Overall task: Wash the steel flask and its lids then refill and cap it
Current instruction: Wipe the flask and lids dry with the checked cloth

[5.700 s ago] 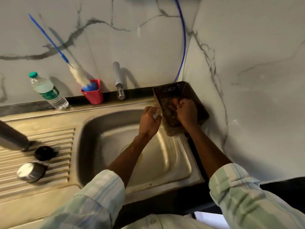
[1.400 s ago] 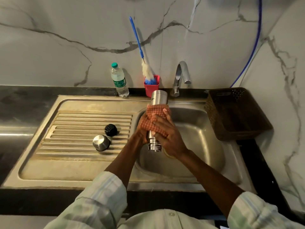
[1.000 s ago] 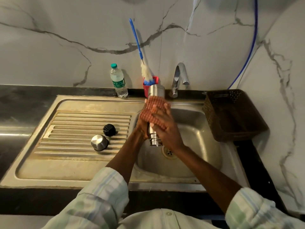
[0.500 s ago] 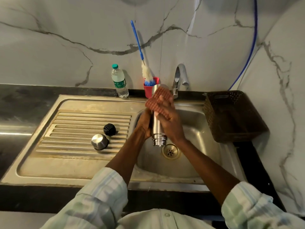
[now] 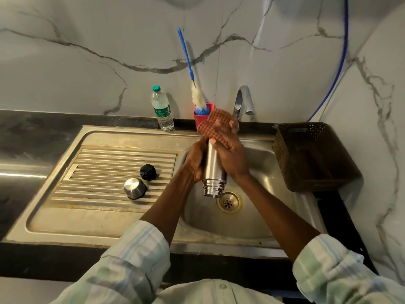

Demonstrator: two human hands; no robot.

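Now right hand [image 5: 230, 156] grips scrubber [image 5: 215, 126] at flask [image 5: 213, 170] base, higher than before; left hand [image 5: 195, 163] holds flask.

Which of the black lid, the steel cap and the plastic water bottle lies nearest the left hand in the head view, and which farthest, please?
From the left hand:
1. Black lid, just left on the drainboard.
2. Steel cap, further left, nearer the person.
3. Plastic water bottle, back by the wall.

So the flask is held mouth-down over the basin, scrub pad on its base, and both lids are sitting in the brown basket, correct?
Not quite. The head view shows the black lid and the steel lid resting on the ribbed drainboard, not in the brown basket. The rest holds: the flask is held mouth-down over the basin, with the scrub pad on its base.
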